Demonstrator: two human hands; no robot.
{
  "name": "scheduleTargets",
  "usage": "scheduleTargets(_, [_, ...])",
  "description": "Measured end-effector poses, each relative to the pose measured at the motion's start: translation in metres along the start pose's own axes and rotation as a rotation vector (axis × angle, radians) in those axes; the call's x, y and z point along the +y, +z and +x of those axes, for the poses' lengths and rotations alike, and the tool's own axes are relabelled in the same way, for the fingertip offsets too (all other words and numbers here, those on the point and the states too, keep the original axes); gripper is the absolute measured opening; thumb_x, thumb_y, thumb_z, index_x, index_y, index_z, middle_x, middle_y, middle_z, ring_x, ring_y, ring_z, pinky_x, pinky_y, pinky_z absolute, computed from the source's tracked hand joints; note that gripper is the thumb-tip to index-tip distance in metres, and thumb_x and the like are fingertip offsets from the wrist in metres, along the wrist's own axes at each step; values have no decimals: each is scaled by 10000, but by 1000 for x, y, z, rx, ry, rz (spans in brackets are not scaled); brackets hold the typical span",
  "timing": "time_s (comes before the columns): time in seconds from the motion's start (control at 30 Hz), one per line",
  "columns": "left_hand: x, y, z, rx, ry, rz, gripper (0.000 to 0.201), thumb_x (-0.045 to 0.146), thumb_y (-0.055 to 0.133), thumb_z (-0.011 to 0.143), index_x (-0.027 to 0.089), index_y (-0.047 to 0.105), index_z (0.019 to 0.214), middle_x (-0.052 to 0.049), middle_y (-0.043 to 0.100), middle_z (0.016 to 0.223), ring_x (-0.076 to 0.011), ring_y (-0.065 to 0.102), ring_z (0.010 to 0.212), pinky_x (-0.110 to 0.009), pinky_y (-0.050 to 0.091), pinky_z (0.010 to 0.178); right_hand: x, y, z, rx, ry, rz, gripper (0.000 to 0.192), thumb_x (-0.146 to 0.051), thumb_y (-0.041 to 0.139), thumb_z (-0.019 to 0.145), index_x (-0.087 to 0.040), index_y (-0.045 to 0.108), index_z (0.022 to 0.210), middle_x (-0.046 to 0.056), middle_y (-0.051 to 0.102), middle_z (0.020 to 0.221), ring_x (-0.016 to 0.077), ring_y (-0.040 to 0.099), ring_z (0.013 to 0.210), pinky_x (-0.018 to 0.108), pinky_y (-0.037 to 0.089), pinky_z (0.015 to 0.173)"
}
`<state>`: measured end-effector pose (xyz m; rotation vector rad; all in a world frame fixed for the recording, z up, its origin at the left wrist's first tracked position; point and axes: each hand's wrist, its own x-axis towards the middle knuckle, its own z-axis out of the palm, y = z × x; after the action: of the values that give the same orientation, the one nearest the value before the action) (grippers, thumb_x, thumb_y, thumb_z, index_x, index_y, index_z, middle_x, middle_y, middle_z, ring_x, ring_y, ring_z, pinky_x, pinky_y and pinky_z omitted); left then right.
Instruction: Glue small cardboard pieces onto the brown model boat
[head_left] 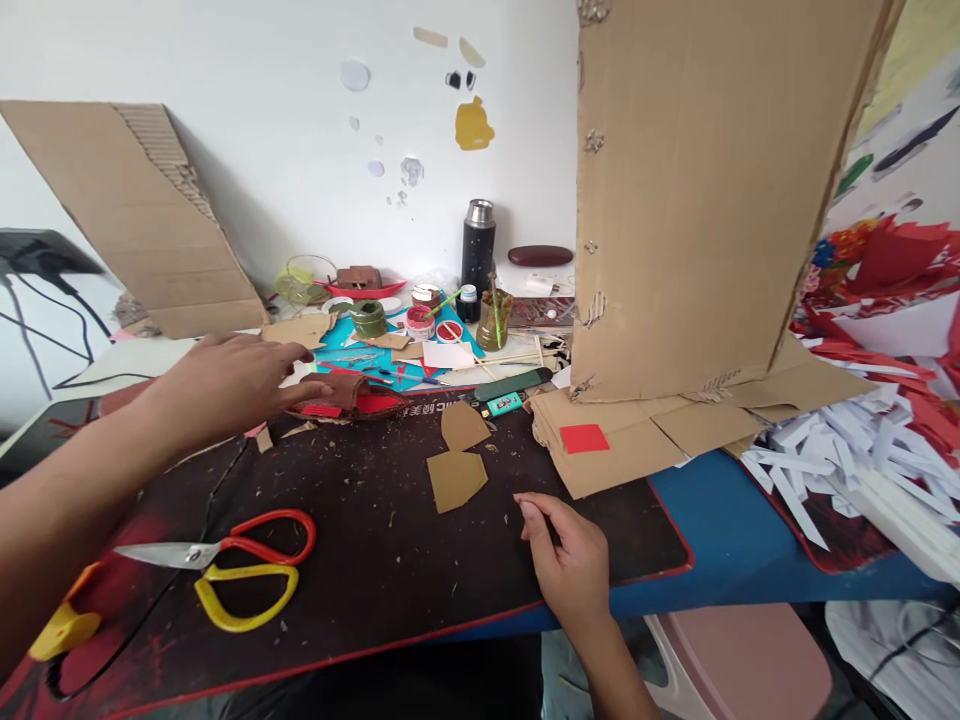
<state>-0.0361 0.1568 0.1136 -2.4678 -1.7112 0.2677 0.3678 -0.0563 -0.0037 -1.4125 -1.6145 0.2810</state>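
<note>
My left hand (225,385) reaches forward over the dark mat (390,590), fingers spread and empty, its fingertips just short of a small brown and red cardboard boat model (352,398). My right hand (570,565) rests flat on the mat near its front edge, holding nothing. Two cut cardboard pieces (457,455) lie between the hands. Scissors with a red and a yellow handle (232,565) lie on the mat below my left forearm.
A tall cardboard sheet (697,190) stands at the right over folded cardboard with a red square (583,438). Paint pots, a black flask (478,250) and brushes crowd the back. White paper strips (847,450) pile at right. Another cardboard sheet (142,220) leans on the wall.
</note>
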Motion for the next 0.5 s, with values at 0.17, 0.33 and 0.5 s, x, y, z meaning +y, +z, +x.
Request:
scheduleTargets(0.17, [-14, 4, -9, 43, 90, -134, 677, 672, 346, 1097, 229, 801, 1330, -161, 833, 1279, -398, 727, 1239, -511, 520, 1114, 1, 0, -1, 0, 2, 6, 285, -277, 633, 1160, -206, 890, 1059, 23, 821, 711, 207, 802, 586, 276, 677, 682])
scheduleTargets(0.33, [-14, 9, -7, 7, 122, -212, 553, 579, 464, 1024, 240, 836, 1253, -162, 843, 1170, -390, 722, 1132, -502, 549, 1050, -1, 0, 0, -6, 50, 40, 272, -280, 650, 1143, -210, 892, 1042, 6, 798, 677, 193, 781, 567, 259, 639, 643])
scheduleTargets(0.5, [-19, 15, 8, -5, 116, -249, 518, 532, 477, 1019, 233, 839, 1238, -176, 854, 1234, -401, 733, 1143, -515, 563, 1031, -11, -3, 11, -85, 190, 146, 300, -324, 640, 1144, -225, 889, 1010, -13, 755, 621, 184, 752, 543, 245, 580, 565])
